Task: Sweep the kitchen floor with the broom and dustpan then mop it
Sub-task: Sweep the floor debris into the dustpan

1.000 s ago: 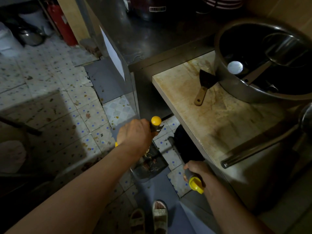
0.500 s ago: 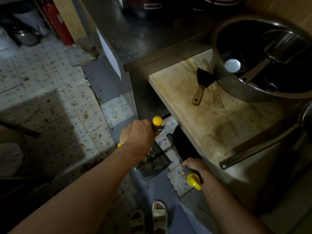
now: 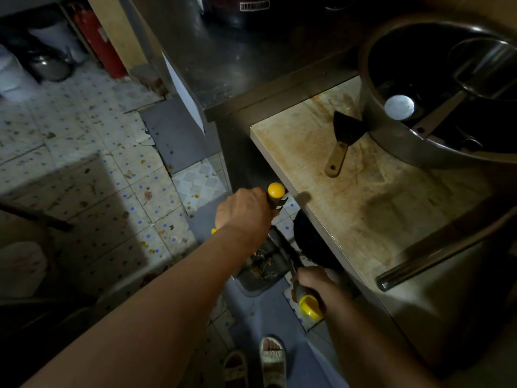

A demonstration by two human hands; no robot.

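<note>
Sweeping is under way low in the middle of the head view. The left hand (image 3: pixel 246 211) has its grip wrapped round the dustpan handle (image 3: pixel 275 196), whose yellow knob pokes up just beyond the knuckles. The dustpan (image 3: pixel 260 271) sits on the floor (image 3: pixel 92 152) below that hand, holding a small heap of brown scraps. The right hand (image 3: pixel 314 281) has its grip curled round the broom handle (image 3: pixel 306 302), yellow cap nearest the camera, and the dark broom head (image 3: pixel 307 236) lies just beside the pan, tucked under the edge of the stained desk (image 3: pixel 377 197).

Compared with a second ago, the right hand has drawn in toward the pan, so the broom shaft now crosses the pan's right rim, while the left hand has barely shifted. I'd judge that a stroke is pulling dirt from under the desk into the pan, so the sweeping half is mid-course here.

Plenty of specks remain on the tiles at the left of the frame, so more passes look needed before any mopping. At the upper right a large metal pot (image 3: pixel 436 88) stands on the desk, with a small scraper (image 3: pixel 342 141) lying beside it.
</note>
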